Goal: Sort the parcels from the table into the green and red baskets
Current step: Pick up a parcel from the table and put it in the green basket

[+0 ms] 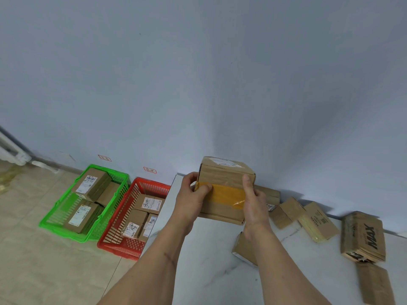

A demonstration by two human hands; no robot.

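I hold a brown cardboard parcel (224,181) with a band of yellow tape and a white label on top, raised over the left end of the white table (211,260). My left hand (193,194) grips its left edge, thumb on the tape. My right hand (253,201) grips its right side, thumb up along the front. On the floor to the left stand the green basket (66,227) and the red basket (123,245), each holding several labelled parcels.
Several more brown parcels lie on the table along the wall to the right, among them one marked MAX (363,236) and a small one (244,249) under my right forearm. A light wall rises behind. Beige tiled floor (33,260) spreads at left.
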